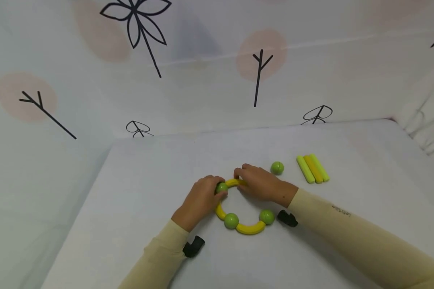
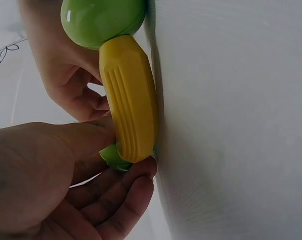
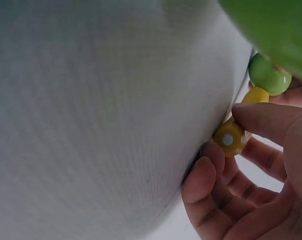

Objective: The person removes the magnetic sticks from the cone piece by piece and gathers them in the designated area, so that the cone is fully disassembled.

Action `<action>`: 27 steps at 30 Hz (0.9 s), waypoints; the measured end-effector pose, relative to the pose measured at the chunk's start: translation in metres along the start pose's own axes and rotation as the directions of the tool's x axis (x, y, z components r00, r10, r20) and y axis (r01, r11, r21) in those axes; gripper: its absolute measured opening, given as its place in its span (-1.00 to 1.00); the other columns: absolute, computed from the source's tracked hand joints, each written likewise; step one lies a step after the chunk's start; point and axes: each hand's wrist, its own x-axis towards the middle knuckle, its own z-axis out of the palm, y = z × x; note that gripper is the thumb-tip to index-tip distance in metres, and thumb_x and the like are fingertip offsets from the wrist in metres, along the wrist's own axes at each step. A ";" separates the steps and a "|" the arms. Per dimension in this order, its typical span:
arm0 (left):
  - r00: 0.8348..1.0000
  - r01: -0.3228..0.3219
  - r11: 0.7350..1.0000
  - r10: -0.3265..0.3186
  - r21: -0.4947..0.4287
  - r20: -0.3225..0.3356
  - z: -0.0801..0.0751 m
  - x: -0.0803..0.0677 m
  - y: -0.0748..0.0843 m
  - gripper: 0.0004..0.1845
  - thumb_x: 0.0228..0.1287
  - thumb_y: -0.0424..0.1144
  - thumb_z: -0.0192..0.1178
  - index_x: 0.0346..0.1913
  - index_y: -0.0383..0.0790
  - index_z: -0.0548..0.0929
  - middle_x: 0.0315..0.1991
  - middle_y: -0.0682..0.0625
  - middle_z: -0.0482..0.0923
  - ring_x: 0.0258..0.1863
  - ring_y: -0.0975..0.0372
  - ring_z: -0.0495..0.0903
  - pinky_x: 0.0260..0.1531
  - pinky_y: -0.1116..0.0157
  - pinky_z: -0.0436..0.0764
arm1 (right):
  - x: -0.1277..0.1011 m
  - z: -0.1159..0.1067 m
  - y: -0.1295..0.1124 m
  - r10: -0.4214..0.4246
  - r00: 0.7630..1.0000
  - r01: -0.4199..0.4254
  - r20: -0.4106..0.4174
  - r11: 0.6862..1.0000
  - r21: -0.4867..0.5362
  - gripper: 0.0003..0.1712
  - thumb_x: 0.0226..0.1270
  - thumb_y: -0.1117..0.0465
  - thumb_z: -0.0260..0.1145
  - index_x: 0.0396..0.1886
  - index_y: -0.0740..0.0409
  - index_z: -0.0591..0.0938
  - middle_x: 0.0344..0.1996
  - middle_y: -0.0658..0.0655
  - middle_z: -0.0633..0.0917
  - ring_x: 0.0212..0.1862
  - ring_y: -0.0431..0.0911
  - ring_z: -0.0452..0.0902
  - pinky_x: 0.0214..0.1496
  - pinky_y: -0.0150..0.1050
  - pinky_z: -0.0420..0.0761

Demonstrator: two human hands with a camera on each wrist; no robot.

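Three curved yellow bars (image 1: 251, 229) and three green balls (image 1: 231, 220) form an incomplete ring on the worktop (image 1: 148, 180), gapped at right. The left hand (image 1: 199, 199) is clamped on the upper-left ball (image 1: 221, 187); the right hand (image 1: 259, 182) pinches the top bar (image 1: 231, 183). Uneven pulling might part that joint; a forearm bump could roll the loose green ball (image 1: 277, 167) away.

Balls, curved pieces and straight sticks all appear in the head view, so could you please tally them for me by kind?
Green balls: 4
Yellow curved pieces: 3
Straight sticks: 3 (2 yellow-green, 1 deeper yellow)
Total: 10
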 end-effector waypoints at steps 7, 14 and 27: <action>1.000 -0.012 1.000 0.012 0.025 -0.017 -0.002 -0.001 0.004 -0.64 0.28 -0.20 0.38 0.08 -0.29 0.68 -0.10 -0.09 0.67 -0.18 0.17 0.60 -0.06 0.24 0.66 | 0.001 -0.002 0.002 -0.009 1.000 0.009 0.007 1.000 0.011 -0.76 0.35 0.19 0.39 -0.06 0.12 0.60 -0.20 0.07 0.67 -0.26 -0.15 0.51 -0.07 -0.22 0.63; 0.999 -0.027 0.999 0.028 0.027 -0.018 -0.002 -0.001 0.003 -0.65 0.28 -0.21 0.38 0.06 -0.28 0.69 -0.10 -0.09 0.68 -0.20 0.19 0.60 -0.08 0.27 0.66 | 0.000 -0.002 0.002 -0.005 0.999 0.003 0.033 0.998 0.055 -0.82 0.41 0.18 0.34 -0.08 0.11 0.58 -0.20 0.02 0.71 -0.24 -0.17 0.53 -0.03 -0.21 0.63; 0.999 -0.034 0.999 0.034 0.036 -0.013 -0.001 -0.001 0.002 -0.66 0.29 -0.21 0.37 0.06 -0.29 0.68 -0.11 -0.09 0.67 -0.21 0.20 0.59 -0.08 0.27 0.65 | -0.003 -0.003 0.000 0.020 0.998 -0.023 0.054 0.998 0.067 -0.84 0.45 0.20 0.29 -0.05 0.12 0.58 -0.16 0.06 0.72 -0.19 -0.16 0.57 0.00 -0.18 0.65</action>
